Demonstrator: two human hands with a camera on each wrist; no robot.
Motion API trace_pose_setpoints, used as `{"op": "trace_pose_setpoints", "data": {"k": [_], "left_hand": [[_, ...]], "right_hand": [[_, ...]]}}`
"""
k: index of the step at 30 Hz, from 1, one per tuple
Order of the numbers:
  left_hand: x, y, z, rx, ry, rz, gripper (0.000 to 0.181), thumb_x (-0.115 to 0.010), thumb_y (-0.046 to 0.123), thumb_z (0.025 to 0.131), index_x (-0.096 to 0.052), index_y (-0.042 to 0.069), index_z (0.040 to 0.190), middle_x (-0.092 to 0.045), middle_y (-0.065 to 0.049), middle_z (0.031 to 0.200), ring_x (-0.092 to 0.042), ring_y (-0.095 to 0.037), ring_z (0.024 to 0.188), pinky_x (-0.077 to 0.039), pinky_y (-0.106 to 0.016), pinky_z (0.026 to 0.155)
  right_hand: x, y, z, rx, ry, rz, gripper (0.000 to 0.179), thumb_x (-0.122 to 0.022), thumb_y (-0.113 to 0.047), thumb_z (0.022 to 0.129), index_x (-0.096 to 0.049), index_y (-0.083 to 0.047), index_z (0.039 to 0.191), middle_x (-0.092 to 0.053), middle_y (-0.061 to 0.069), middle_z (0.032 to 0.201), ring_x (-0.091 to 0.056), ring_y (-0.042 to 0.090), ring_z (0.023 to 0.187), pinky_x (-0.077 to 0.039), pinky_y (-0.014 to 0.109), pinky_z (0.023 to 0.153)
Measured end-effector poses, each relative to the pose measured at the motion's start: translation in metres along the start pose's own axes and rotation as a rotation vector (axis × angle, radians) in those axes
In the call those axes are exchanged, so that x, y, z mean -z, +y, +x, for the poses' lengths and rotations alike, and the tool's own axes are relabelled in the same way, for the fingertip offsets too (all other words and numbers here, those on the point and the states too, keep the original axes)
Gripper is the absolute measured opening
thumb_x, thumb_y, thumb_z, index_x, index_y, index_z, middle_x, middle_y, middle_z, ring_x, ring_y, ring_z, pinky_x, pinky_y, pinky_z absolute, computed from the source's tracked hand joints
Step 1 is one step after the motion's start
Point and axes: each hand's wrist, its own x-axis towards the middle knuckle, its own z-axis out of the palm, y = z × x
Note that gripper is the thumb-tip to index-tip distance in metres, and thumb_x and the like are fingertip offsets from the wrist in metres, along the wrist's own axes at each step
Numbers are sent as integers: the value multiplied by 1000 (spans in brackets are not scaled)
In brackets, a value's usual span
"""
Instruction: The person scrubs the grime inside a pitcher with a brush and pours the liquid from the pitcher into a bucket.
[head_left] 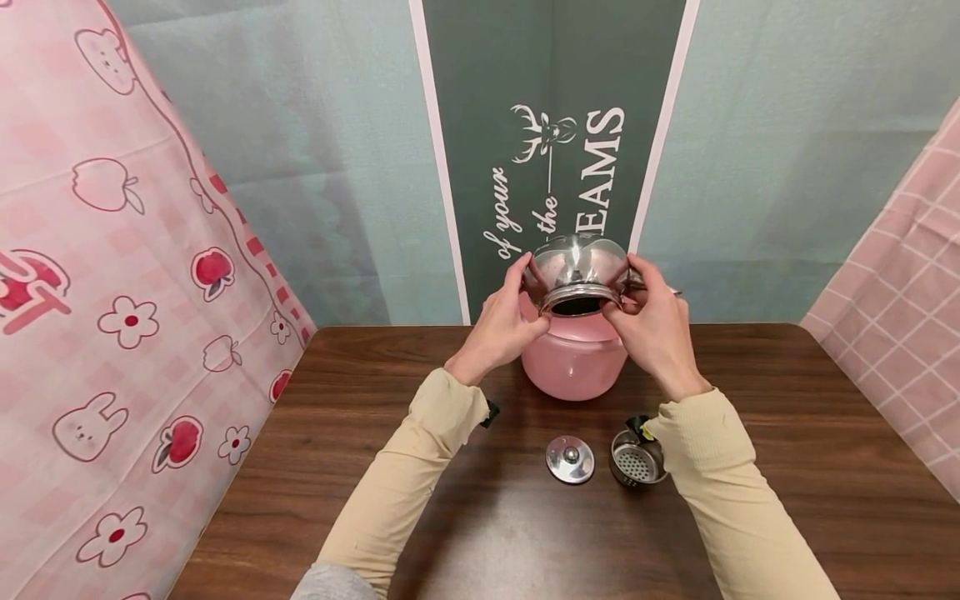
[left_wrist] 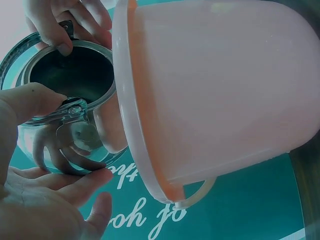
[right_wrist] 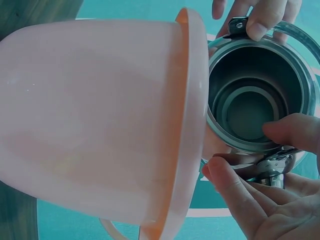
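Observation:
A shiny steel teapot [head_left: 576, 262] is tilted over a pink bucket [head_left: 574, 371], its round mouth facing me and down toward the bucket. My left hand [head_left: 504, 323] grips one side, thumb by the rim at a handle joint and fingers spread along the body. On the other side my right hand [head_left: 660, 327] holds the teapot, thumb over the rim and fingers around the metal fitting there. In the right wrist view the teapot's inside [right_wrist: 245, 107] shows a ringed bottom; I make out no loose contents. The bucket's inside is hidden.
A round steel lid [head_left: 570, 459] with a knob lies on the wooden table [head_left: 480, 533]. Right of it stands a small steel strainer cup [head_left: 637, 463] with a perforated bottom. Printed cloths hang behind and on both sides, and the bucket stands near the table's back edge.

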Motion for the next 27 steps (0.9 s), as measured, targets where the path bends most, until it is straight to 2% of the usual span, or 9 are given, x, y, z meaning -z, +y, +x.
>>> {"op": "trace_pose_setpoints", "data": {"k": [10, 19, 27], "left_hand": [[-1, 0, -1, -44, 18, 49, 86, -69, 15, 84, -17, 16, 153, -50, -9, 141, -46, -20, 133, -41, -40, 107], [-2, 1, 0, -100, 47, 119, 83, -68, 17, 85, -17, 12, 152, -56, -8, 133, -47, -20, 132, -29, -54, 109], [-4, 1, 0, -146, 66, 156, 84, -68, 15, 85, -17, 10, 151, -57, -10, 131, -50, -20, 129, -33, -52, 105]], "right_hand": [[-1, 0, -1, -13, 9, 8, 65, -62, -13, 84, -39, -13, 146, -70, 18, 112, -70, 31, 101, -49, 48, 92], [-1, 1, -1, -15, 16, 30, 66, -63, -10, 83, -39, -12, 145, -69, 19, 114, -69, 31, 103, -52, 46, 89], [0, 2, -1, -16, 26, 42, 67, -63, -9, 83, -39, -12, 145, -68, 19, 115, -68, 31, 105, -52, 45, 89]]}}
